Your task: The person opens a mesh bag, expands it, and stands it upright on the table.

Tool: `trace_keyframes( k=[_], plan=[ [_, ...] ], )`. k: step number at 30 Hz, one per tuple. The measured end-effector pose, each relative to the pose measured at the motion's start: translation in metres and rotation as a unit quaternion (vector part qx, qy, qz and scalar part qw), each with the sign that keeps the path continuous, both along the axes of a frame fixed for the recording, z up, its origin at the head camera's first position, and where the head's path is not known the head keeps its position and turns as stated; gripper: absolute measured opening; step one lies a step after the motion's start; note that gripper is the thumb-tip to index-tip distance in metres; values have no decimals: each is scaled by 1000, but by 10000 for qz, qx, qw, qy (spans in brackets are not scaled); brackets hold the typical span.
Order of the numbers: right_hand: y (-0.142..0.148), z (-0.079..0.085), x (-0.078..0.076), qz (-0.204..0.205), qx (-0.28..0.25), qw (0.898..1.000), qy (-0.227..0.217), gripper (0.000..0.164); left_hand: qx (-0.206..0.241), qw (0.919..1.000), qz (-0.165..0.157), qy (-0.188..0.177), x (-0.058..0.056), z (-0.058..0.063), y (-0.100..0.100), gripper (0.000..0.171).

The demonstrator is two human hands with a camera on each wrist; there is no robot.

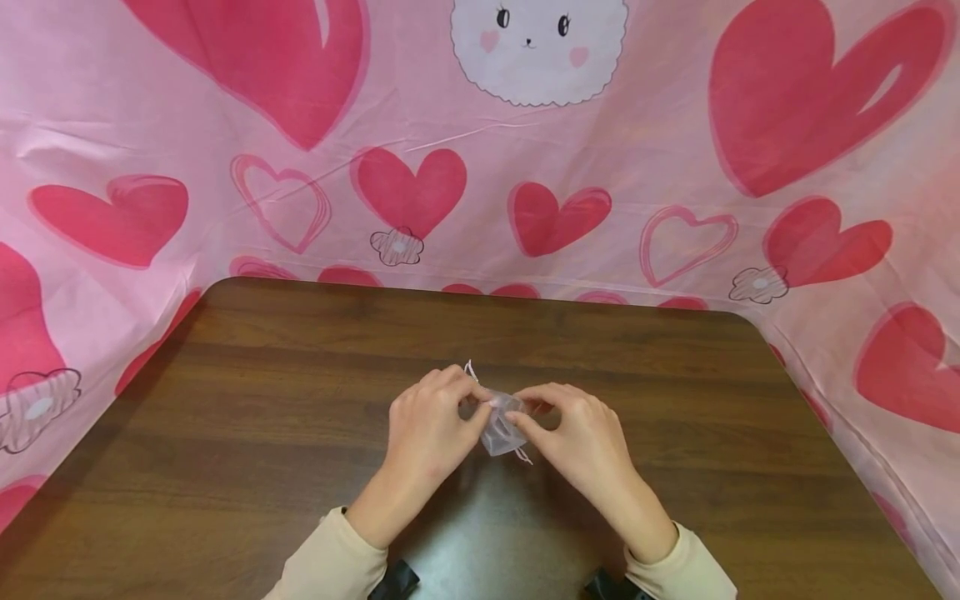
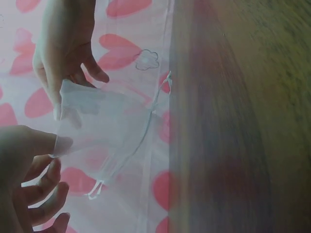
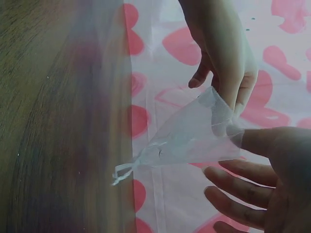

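Note:
A small sheer white drawstring pouch [image 1: 501,433] is held between both hands, up above the table. My left hand [image 1: 431,425] pinches one side of its edge between thumb and fingertips. On the other side, my right hand [image 1: 588,429] pinches the edge in the same way. In the left wrist view, thin white cords [image 2: 138,141] run across the pouch's far part, with knotted ends hanging out on both sides. The see-through mesh [image 3: 187,136] narrows toward the cords in the right wrist view, and the fingertips show through it at the wide end.
The dark brown wooden table [image 1: 262,400] spreads beneath the hands. Pink cloth [image 1: 480,150] with red hearts hangs along its back and sides. Cream sleeves [image 1: 333,558] cover the forearms, with black straps [image 1: 395,579] at the bottom of the head view.

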State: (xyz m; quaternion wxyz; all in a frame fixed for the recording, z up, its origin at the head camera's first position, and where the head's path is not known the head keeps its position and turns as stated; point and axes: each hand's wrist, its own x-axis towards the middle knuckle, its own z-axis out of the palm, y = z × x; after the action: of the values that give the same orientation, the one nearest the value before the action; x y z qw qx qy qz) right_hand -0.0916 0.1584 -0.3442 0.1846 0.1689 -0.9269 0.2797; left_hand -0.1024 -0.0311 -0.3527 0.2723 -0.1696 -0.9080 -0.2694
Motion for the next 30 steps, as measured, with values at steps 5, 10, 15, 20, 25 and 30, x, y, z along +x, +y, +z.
trace_keyframes(
  k=[5,10,15,20,25,30],
  plan=[
    [-1,1,2,-8,277,9988,-398,26,126,9999,53,-64,-1,0,-1,12],
    [-1,2,1,-140,582,9956,-723,14,213,9997,102,56,-2,0,-1,11],
    [0,2,-1,-383,547,9960,-598,6,231,9996,98,97,-2,0,-1,12],
    [3,1,-2,-518,411,9975,-264,8,-7,9999,61,-160,-1,-1,-1,17],
    [4,0,-3,-600,297,9977,62,11,-439,9974,-110,-564,-1,-2,1,25],
    [4,-1,-3,-641,293,9972,257,13,-666,9944,-298,-758,0,-2,4,36]
  ],
)
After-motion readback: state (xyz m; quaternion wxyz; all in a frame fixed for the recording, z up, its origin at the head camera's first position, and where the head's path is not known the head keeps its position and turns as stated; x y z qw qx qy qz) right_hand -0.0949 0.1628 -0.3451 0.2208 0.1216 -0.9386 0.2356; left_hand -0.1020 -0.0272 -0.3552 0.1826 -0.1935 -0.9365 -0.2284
